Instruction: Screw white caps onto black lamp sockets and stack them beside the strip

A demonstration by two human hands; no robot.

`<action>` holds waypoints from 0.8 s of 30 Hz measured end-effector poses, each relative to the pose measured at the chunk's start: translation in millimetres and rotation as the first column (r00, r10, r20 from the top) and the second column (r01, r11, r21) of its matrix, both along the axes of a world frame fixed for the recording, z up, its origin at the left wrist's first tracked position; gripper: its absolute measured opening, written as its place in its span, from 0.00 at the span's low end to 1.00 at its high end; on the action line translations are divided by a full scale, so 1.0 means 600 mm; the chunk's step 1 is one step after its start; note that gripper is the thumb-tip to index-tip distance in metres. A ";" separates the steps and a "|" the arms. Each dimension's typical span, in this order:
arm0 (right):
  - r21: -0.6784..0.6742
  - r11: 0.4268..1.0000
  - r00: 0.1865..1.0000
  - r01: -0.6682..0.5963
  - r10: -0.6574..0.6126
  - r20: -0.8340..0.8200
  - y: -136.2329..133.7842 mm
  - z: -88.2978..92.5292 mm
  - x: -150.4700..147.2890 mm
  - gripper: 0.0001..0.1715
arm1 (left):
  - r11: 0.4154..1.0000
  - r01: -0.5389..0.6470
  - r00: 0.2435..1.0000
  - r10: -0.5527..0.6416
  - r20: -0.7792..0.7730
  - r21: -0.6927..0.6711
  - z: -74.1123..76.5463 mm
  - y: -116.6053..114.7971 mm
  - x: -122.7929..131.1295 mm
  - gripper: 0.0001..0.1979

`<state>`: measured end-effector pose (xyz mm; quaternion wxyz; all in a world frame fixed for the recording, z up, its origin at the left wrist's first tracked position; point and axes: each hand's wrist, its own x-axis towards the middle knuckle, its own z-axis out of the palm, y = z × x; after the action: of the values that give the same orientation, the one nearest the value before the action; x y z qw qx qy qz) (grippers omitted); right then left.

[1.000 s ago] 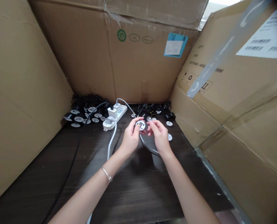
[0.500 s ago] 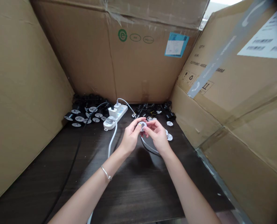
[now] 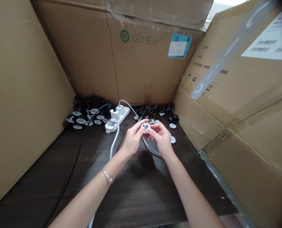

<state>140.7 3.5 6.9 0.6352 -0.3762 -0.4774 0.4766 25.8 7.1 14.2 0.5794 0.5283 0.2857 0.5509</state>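
White plastic disc (image 3: 145, 128) further right — face up

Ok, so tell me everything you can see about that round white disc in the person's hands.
The round white disc looks like flat, hard plastic, with a small dark square opening near its centre; finer markings are too small to make out. It faces upward toward the camera, held clear above the dark wooden table. Only the fingers of the left hand and right hand touch it, gripping its edge from either side.

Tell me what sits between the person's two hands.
In the head view, a round white disc sits between them, held by the fingers of both the left hand and the right hand.
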 end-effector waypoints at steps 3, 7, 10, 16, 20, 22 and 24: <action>0.012 1.000 1.000 -0.006 0.006 -0.005 -0.002 0.002 -0.001 0.11 | 1.000 -0.018 1.000 0.018 -0.002 0.024 0.001 -0.001 0.000 0.17; 0.034 0.999 1.000 0.015 -0.016 0.022 -0.005 0.004 -0.003 0.11 | 0.998 -0.048 0.998 0.049 -0.032 0.043 0.000 -0.003 -0.001 0.15; 0.060 0.998 0.998 0.035 -0.038 0.046 -0.006 -0.001 -0.007 0.11 | 0.994 -0.072 0.992 0.080 -0.102 0.080 -0.006 -0.002 -0.002 0.15; -0.002 0.998 0.998 0.060 -0.060 -0.033 -0.001 -0.012 -0.012 0.12 | 0.971 -0.098 0.973 0.140 -0.183 0.219 -0.013 0.000 0.001 0.16; -0.013 1.000 0.997 0.022 -0.023 -0.077 0.000 -0.005 -0.003 0.10 | 0.994 -0.028 0.996 0.038 -0.086 0.109 -0.007 0.001 0.003 0.19; 0.020 1.000 0.999 0.013 -0.012 -0.049 -0.002 0.000 0.001 0.09 | 0.998 -0.013 0.999 0.015 -0.032 0.062 -0.003 0.001 0.003 0.19; 0.039 0.999 1.000 0.021 -0.021 -0.005 -0.005 0.004 0.003 0.09 | 0.998 -0.028 0.999 0.029 -0.019 0.060 -0.002 0.002 0.002 0.20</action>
<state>142.2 0.7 9.3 0.6483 -0.3677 -0.4812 0.4615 26.9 8.2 13.0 0.5527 0.5466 0.2822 0.5622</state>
